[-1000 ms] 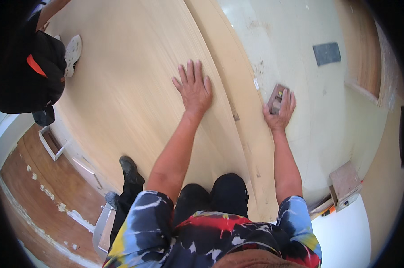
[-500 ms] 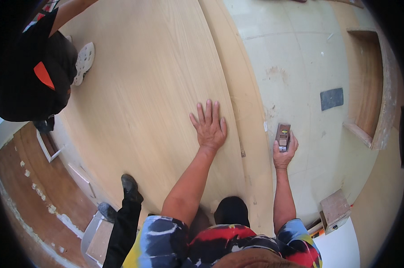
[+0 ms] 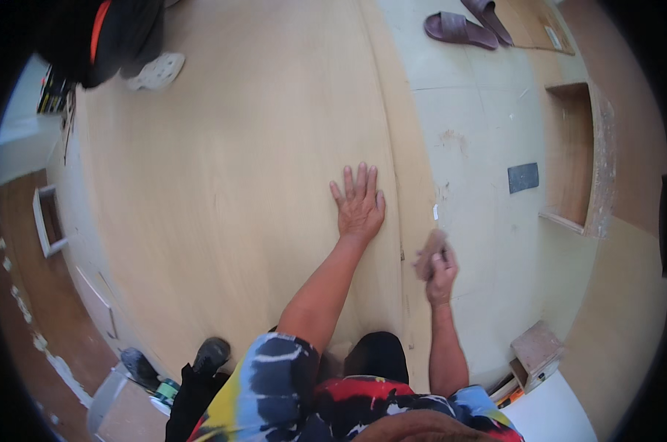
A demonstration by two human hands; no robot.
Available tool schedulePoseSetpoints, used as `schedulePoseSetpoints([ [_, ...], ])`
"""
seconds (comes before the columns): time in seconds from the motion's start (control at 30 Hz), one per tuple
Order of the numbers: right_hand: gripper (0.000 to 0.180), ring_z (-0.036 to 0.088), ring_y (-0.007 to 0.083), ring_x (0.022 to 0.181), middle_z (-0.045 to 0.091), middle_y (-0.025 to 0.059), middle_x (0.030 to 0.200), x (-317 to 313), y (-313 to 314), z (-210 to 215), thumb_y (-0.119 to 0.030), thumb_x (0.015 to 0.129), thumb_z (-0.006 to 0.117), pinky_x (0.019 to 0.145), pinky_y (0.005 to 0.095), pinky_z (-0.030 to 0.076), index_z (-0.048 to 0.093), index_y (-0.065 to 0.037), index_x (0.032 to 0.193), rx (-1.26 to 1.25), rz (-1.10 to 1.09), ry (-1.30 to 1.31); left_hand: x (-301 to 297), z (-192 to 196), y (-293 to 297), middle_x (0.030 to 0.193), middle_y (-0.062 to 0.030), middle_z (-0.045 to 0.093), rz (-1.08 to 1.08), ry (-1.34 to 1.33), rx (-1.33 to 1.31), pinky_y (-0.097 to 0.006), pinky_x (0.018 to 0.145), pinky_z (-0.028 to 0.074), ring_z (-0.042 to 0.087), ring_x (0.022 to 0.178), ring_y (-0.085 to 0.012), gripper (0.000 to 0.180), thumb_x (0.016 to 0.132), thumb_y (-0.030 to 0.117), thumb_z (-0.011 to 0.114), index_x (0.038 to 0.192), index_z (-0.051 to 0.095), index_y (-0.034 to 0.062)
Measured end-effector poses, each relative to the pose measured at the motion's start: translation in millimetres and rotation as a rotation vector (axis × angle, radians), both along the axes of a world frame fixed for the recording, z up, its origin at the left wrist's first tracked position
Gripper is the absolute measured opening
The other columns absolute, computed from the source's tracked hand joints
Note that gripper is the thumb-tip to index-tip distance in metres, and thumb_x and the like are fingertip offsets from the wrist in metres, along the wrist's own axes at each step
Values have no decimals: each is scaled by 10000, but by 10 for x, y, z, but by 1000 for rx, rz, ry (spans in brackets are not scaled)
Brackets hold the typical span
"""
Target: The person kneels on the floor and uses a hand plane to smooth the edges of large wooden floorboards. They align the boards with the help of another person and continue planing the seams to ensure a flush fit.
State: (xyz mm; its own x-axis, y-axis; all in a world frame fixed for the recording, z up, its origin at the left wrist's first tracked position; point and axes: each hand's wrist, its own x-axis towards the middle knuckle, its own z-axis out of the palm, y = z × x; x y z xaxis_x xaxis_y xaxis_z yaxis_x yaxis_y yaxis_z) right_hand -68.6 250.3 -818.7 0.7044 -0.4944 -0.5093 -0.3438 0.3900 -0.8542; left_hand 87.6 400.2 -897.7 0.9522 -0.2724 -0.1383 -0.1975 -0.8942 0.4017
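My left hand [image 3: 360, 205] lies flat with spread fingers on a large pale plywood sheet [image 3: 223, 169], close to its right edge. My right hand [image 3: 439, 270] is closed around a small brownish block [image 3: 429, 249], blurred by motion, held at the sheet's narrow edge strip [image 3: 414, 184]. The block looks like a sanding block, but the blur hides its detail.
Another person in dark clothes with an orange stripe [image 3: 98, 33] stands at the top left. A pair of brown sandals [image 3: 459, 26] lies at the top. A dark rectangular pad [image 3: 523, 177], a shallow wooden box frame [image 3: 573, 158] and a small wooden block [image 3: 536, 352] lie on the pale floor.
My right hand has drawn back toward me along the sheet's edge with the block. My left hand has stayed flat on the plywood. The view has tilted, bringing the sandals into sight.
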Motion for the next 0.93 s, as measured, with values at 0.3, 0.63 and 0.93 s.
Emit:
schedulePoseSetpoints([
  [0.3, 369, 663, 222, 887, 655, 128, 1055, -678, 1350, -540, -268, 1004, 603, 752, 372, 574, 569, 34, 1212, -136, 68, 159, -317, 45, 1382, 1658, -109, 270, 113, 179, -181, -610, 1237, 54, 151, 1554, -331, 600, 991, 347, 481, 1544, 385, 134],
  [0.63, 402, 623, 207, 817, 617, 66, 943, -538, 1343, -463, -425, 1019, 541, 721, 355, 544, 588, -50, 1158, -256, 157, 150, -1913, -224, 5094, 1671, -165, 182, 1051, 57, 182, -634, 1220, 18, 71, 1550, -408, 757, 975, 474, 510, 1588, 282, 94],
  [0.93, 423, 642, 208, 971, 644, 48, 1038, -278, 1227, -539, -546, 938, 549, 904, 395, 562, 571, -147, 1076, -96, 351, 179, -1973, -195, 5157, 1665, -161, 186, 1075, 91, -79, -663, 1212, 6, 77, 1544, -416, 810, 926, 535, 560, 1573, 312, 117],
])
